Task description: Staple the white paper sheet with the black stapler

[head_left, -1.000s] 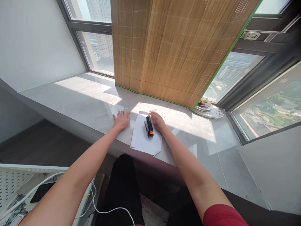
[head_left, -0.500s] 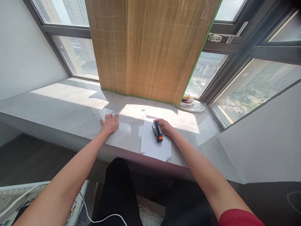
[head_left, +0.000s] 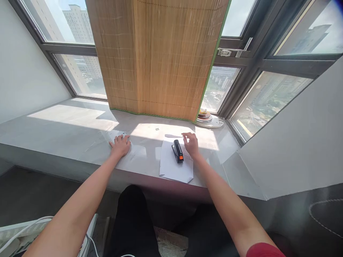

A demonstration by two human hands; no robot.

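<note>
A black stapler (head_left: 177, 151) with an orange end lies on a white sheet of paper (head_left: 174, 167) near the front edge of the grey window ledge (head_left: 66, 125). My right hand (head_left: 190, 144) hovers just right of the stapler with its fingers spread, holding nothing. My left hand (head_left: 119, 145) lies flat on the ledge well to the left, fingers stretched out, on a pale sheet (head_left: 115, 135) that is hard to make out.
A bamboo blind (head_left: 158, 57) hangs over the middle window, down to the ledge. A stack of small plates (head_left: 209, 119) sits at the back right corner. Tiny dark bits (head_left: 157, 129) lie behind the paper. White cables (head_left: 24, 228) run at the lower left.
My right hand has lifted off the stapler and now hovers beside it with fingers spread. The view has tilted up and shifted; the left hand has stayed flat.
</note>
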